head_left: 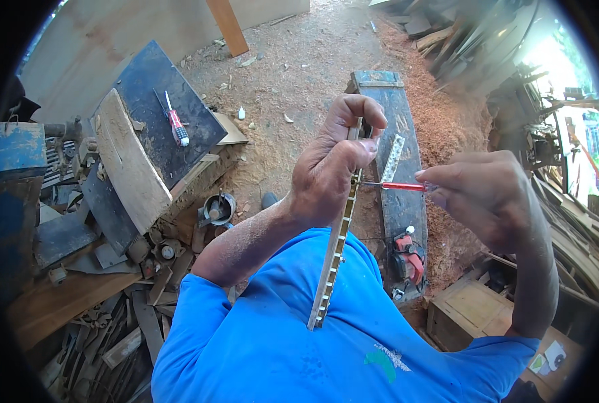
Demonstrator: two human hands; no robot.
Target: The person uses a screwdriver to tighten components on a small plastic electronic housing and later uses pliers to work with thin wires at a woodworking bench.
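Observation:
My left hand [329, 164] is closed around the upper part of a long narrow strip [333, 265]. A row of evenly spaced brass-coloured pieces runs along the strip, and its lower end rests against my blue shirt. Between the fingertips of my right hand [491, 198] is a red-handled screwdriver [404, 187], held level. Its thin shaft points left and its tip meets the strip just below my left thumb. What exactly the tip touches is too small to make out. Part of the handle's end is hidden by my right fingers.
Beyond my hands stands a long worn bench [407, 151] with a pale perforated strip [393, 158] and a red power tool [408, 258]. At left, a dark board [202, 127] bears another screwdriver [176, 127]. A metal pot [219, 208], wood scraps [104, 342] and shavings [440, 248] lie about.

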